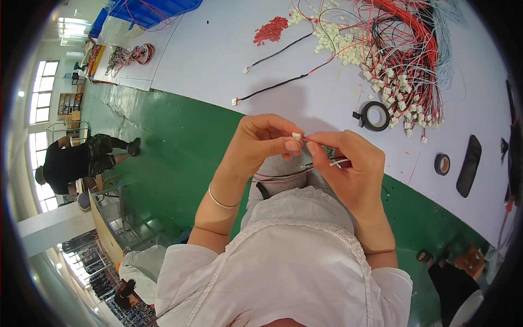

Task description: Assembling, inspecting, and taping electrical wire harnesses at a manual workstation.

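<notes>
A small white connector housing [296, 135] sits pinched between the thumb and forefinger of my left hand [260, 137]. Facing it, my right hand [353, 163] grips a thin red wire [305, 139] close to the housing; whether the wire's end is inside cannot be made out. More thin wires [280, 177], some with pale ends, pass under my right fingers and trail left over my lap. Both hands are held above my lap, just off the table's near edge.
On the white table [212, 54] lie a heap of connector-ended wires [408, 82], loose white housings [348, 46], red pieces [271, 31], two sleeved cables, black tape [376, 115], a smaller roll [442, 163] and a black pouch [469, 165]. A blue bin [155, 11] stands far left. Other people are nearby.
</notes>
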Tool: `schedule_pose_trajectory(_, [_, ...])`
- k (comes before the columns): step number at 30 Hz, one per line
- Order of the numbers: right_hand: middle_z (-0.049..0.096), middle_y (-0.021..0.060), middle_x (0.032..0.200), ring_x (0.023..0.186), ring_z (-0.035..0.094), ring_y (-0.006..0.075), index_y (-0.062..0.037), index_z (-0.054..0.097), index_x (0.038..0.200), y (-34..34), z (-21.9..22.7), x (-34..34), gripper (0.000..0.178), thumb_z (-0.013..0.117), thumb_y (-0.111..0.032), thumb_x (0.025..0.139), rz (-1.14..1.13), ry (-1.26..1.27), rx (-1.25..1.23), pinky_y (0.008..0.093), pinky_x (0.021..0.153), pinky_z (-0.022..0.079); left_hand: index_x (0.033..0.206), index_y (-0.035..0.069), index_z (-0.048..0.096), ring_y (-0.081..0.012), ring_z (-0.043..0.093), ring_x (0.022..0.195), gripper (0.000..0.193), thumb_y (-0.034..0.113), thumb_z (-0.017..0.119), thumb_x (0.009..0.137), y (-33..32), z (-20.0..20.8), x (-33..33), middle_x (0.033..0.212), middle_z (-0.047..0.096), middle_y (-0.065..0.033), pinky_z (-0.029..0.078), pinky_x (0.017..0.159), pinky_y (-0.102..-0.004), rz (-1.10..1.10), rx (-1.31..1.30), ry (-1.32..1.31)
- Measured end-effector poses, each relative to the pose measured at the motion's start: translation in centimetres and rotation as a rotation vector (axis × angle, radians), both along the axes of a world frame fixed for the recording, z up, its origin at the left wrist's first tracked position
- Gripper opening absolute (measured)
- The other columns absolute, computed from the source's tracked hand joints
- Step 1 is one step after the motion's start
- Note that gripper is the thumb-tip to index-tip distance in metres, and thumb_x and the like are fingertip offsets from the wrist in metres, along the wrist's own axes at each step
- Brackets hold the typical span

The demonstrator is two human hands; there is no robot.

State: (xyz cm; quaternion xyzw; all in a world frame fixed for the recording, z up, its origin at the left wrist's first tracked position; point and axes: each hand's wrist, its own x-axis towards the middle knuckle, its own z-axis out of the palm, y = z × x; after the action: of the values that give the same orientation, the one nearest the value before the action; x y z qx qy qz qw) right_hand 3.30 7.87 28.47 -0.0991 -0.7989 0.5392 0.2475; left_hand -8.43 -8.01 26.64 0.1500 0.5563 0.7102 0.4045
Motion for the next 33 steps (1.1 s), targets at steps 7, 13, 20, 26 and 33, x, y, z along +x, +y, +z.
schedule_pose_trajectory(7, [0.066,0.0005,0.074,0.055,0.046,0.0029,-0.0044,0.072,0.087,-0.5,0.1,-0.2,0.007,0.072,-0.003,0.081,-0.013,-0.018,-0.189,0.0189,0.047,0.034,0.093,-0.001,0.068,-0.0158,0.068,0.071,0.013,0.000,0.072,0.081,0.3,-0.2,1.2,0.084,0.069,-0.0104,0.057,0.059,-0.0261,0.053,0.026,0.035])
schedule_pose_trajectory(13, [0.060,-0.0009,0.072,0.059,0.043,0.0025,-0.0034,0.070,0.092,0.7,0.5,0.0,0.011,0.068,0.000,0.081,0.110,-0.073,-0.364,0.0177,0.049,0.031,0.097,0.001,0.066,-0.0154,0.067,0.074,0.012,0.007,0.068,0.087,-0.1,-0.3,1.1,0.085,0.069,-0.0087,0.055,0.061,-0.0251,0.089,0.094,-0.074])
schedule_pose_trajectory(20, [0.052,0.0008,0.079,0.065,0.045,0.0088,-0.0041,0.068,0.097,0.6,-1.1,-0.4,0.016,0.065,0.000,0.082,0.226,0.135,-0.150,0.0205,0.056,0.037,0.099,0.003,0.065,-0.0150,0.066,0.074,0.011,0.008,0.066,0.089,-0.5,-0.1,0.7,0.085,0.068,-0.0076,0.054,0.062,-0.0257,0.067,0.195,-0.189])
schedule_pose_trajectory(26, [0.061,0.0060,0.087,0.080,0.057,0.0127,0.0001,0.068,0.103,0.9,-0.9,-0.6,0.016,0.062,0.000,0.087,0.209,0.173,-0.262,0.0240,0.064,0.046,0.098,0.002,0.065,-0.0151,0.066,0.074,0.011,0.007,0.067,0.088,-0.8,-0.2,0.8,0.084,0.067,-0.0076,0.054,0.062,-0.0258,0.059,0.222,-0.155])
schedule_pose_trajectory(33, [0.062,0.0044,0.079,0.072,0.058,0.0086,0.0043,0.065,0.111,0.2,-2.2,-0.6,0.021,0.059,-0.005,0.093,0.171,-0.009,-0.331,0.0218,0.060,0.047,0.096,0.001,0.066,-0.0147,0.065,0.075,0.010,0.007,0.067,0.088,-1.9,-0.3,0.4,0.085,0.067,-0.0069,0.053,0.062,-0.0261,0.058,0.198,-0.092])
